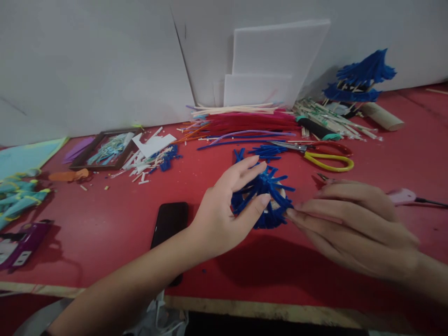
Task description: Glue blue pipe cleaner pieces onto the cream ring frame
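A round craft piece (266, 184) of short blue pipe cleaners spreads out like a small roof over the red table, with a pale ring partly showing beneath. My left hand (227, 203) curves around its left side, thumb in front and fingers behind. At the piece's right edge, the fingertips of my right hand (353, 224) pinch the end of a blue pipe cleaner (285, 201). Just behind lie cut blue pipe cleaner bits (268, 151) and scissors (329, 161) with yellow and red handles.
A black phone (171, 219) lies left of my left forearm. Long pipe cleaners (245, 122) and wrapped sticks (329, 116) line the wall near a cardboard tube (383, 116). A blue-roofed model (360, 79) stands back right; a pink tool (402, 197) with a cord lies right.
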Motion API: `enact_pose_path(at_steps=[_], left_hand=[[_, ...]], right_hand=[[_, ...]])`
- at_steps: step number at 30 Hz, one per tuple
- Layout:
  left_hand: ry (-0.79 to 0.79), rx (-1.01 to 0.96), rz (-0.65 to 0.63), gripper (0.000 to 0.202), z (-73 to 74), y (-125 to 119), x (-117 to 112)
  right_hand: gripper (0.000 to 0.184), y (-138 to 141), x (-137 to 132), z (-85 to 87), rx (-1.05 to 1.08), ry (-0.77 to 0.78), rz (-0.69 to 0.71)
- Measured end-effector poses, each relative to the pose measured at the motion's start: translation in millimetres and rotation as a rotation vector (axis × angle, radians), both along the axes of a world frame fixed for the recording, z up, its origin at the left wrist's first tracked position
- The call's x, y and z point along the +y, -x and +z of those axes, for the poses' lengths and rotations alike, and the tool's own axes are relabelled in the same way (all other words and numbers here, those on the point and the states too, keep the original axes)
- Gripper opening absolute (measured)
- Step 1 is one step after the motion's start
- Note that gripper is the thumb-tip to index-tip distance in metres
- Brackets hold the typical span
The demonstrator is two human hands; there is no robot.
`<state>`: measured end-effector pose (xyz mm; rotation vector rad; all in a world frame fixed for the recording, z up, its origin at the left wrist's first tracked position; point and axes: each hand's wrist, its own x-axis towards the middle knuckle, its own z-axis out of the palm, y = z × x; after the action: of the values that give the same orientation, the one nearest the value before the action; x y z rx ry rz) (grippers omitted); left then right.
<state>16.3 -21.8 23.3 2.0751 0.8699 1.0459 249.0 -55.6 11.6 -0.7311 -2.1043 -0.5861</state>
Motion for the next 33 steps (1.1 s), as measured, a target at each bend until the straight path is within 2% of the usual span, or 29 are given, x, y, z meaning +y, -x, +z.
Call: enact_pose_path(at_steps=[5,14,23,33], left_hand=[[0.039,-0.006,0.018,0.050,2.2,-4,0],[0.002,0.025,0.075,0.044,6.6,-7,0],[-0.015,0.055,0.088,0.047,2.9,-5,3],[0.046,0.028,0.057,0.049,0.1,-15,11]], right_hand=[[0.017,1,2,-4.9,-0.021,-0.007,0.001],[0.018,-5,-1,-10.2,-0.040,0.058,0.008],[0.018,-5,1,-13.8,-0.030,0.096,0.033],[0.015,5,8,-4.4,0.007,0.183,0.029]])
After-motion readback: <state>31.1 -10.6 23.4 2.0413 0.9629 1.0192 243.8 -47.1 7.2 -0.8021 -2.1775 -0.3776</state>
